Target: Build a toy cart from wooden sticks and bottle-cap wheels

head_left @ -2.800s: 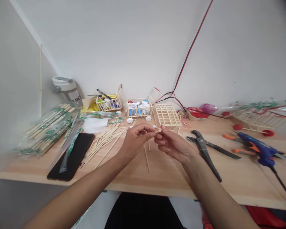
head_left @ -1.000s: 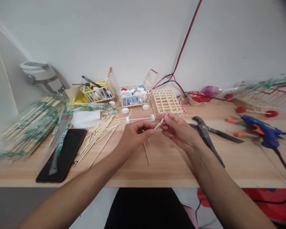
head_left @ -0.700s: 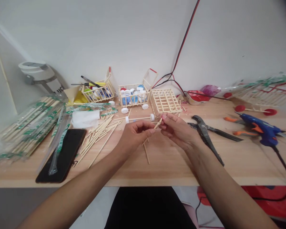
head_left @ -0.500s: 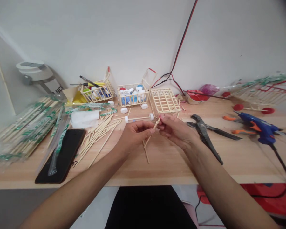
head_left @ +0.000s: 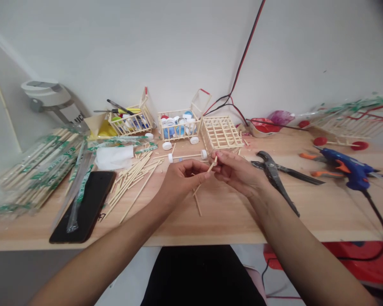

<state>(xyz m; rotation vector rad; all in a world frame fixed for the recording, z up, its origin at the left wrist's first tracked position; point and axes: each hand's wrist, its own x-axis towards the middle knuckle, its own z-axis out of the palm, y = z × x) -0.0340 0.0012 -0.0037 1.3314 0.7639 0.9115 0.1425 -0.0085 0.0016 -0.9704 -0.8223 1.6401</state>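
Thin wooden sticks (head_left: 212, 165) joined at an angle are pinched between my two hands above the middle of the table. My left hand (head_left: 187, 178) closes thumb and forefinger on one stick. At the joint's upper end, my right hand (head_left: 234, 170) has its fingertips closed on the sticks. Another stick (head_left: 198, 205) slants down below the hands; whether it is joined to the held ones I cannot tell. Just behind them lies a stick axle with white cap wheels (head_left: 203, 154), and a stick basket (head_left: 221, 132) stands beyond it.
Loose sticks (head_left: 135, 178), a phone (head_left: 83, 208) and bagged chopsticks (head_left: 41, 170) lie left. Two small stick carts, one holding bottle caps (head_left: 178, 126), stand at the back. Pliers (head_left: 276, 178) and a blue glue gun (head_left: 347, 165) with its cord lie right, before a red-wheeled cart (head_left: 341, 125).
The held sticks have shifted slightly, with the upper end turned a little in my right fingertips. Both hands keep their grip; the whole view has moved slightly.
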